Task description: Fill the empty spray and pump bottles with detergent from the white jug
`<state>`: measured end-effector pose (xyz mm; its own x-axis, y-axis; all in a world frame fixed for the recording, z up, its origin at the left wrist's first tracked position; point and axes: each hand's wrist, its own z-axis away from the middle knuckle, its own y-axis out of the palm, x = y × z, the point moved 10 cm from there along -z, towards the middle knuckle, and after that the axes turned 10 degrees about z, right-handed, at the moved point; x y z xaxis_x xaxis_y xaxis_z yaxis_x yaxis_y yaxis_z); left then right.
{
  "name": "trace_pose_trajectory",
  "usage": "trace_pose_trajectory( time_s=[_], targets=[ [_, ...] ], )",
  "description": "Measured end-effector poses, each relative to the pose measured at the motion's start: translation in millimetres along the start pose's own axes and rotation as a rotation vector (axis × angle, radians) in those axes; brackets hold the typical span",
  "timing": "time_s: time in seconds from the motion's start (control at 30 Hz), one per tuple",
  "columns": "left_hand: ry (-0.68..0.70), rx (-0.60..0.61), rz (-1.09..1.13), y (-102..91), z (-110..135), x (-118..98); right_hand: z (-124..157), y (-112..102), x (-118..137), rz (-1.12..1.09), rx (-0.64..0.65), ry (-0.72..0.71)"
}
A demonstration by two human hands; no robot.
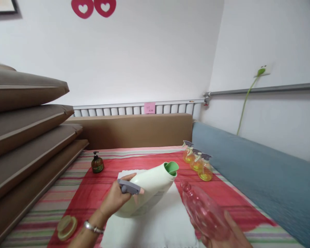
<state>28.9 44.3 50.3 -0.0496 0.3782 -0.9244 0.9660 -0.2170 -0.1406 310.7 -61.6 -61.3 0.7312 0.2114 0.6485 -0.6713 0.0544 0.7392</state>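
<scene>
My left hand (116, 198) is closed around a large white bottle (153, 187), which tilts up to the right with its green spout (172, 167) at the top. A grey spray trigger head (129, 187) is also held in that hand, against the bottle's side. In my right hand (231, 234), a clear pink plastic bottle (203, 208) leans with its uncapped neck pointing up and left. The neck is just right of the spout and apart from it. Below both bottles lies a white cloth (150, 232); any liquid in the pink bottle cannot be made out.
Three spray bottles (204, 171) with yellow liquid stand in a row at back right. A dark pump bottle (97, 164) stands back left, and a round yellowish lid (66, 227) lies front left. Stacked brown cushions (36, 132) border the left, a blue padded panel (248, 165) the right.
</scene>
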Motion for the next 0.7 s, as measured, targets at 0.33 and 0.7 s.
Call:
trace_pose_trajectory(
  time_s=[0.33,0.7],
  targets=[
    [-0.141,0.184,-0.027,5.0,-5.4,18.7,1.2,-1.5,77.4,0.190,-0.121,-0.192],
    [-0.165,0.212,0.016,18.4,-10.9,29.4,-27.3,-5.0,108.5,0.386,-0.078,-0.170]
  ],
)
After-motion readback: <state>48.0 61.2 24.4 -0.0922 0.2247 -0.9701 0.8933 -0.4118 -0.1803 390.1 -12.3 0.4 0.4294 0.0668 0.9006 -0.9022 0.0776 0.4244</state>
